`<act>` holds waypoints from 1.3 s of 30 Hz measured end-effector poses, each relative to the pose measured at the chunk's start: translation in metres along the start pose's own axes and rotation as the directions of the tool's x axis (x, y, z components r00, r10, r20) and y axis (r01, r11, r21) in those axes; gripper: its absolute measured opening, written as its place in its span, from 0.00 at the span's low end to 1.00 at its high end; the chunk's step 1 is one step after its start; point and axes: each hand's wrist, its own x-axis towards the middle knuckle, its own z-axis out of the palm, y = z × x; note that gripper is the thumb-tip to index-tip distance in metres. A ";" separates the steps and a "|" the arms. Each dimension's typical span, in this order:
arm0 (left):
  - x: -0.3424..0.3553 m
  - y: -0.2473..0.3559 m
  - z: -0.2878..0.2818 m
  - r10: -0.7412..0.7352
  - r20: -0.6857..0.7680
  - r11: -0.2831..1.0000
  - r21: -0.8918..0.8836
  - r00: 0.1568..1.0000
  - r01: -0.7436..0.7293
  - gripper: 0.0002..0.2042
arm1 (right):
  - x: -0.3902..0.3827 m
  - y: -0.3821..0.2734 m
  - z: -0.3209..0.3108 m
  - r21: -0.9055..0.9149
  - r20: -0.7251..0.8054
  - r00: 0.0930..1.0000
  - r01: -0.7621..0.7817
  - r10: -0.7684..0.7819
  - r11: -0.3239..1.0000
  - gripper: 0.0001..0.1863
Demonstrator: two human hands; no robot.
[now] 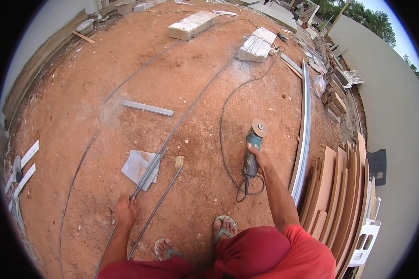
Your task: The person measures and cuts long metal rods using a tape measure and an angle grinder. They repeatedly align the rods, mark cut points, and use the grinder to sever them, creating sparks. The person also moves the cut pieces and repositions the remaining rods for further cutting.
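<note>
My right hand [260, 159] is closed around the body of a teal and black angle grinder [249, 166]. Its round cutting disc [260, 127] points away from me, and a dark cord trails from the grip end. On the left, my left hand [126, 210] is closed on thin steel bars [147, 176], just short of grey flat sheets [136, 163] that lie under them. One bar runs far out toward a white block [254, 48]. Between my left hand and my feet lies another thin bar [156, 207], its far end near a small pale stone [179, 161].
A short grey metal strip [147, 108] lies on the reddish dirt. Long metal channels [305, 125] and stacked brown boards [327, 186] line the right side by a wall. The grinder cord [222, 111] loops over the ground. Farther off sits a pale slab [193, 24].
</note>
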 end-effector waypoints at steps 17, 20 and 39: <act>0.034 0.006 -0.048 -0.216 -0.025 0.905 -0.380 0.976 0.191 0.23 | 0.034 0.005 -0.017 -0.815 -0.311 0.876 -0.047 -0.368 0.577 0.36; 0.051 0.016 -0.083 -0.206 -0.129 0.933 -0.325 0.970 0.155 0.23 | 0.037 0.005 -0.021 -0.754 -0.286 0.910 -0.019 -0.301 0.656 0.34; 0.035 0.060 -0.062 -0.188 0.351 0.869 -0.377 0.918 0.322 0.24 | 0.050 0.016 -0.015 -0.777 -0.364 0.880 -0.106 -0.306 0.620 0.35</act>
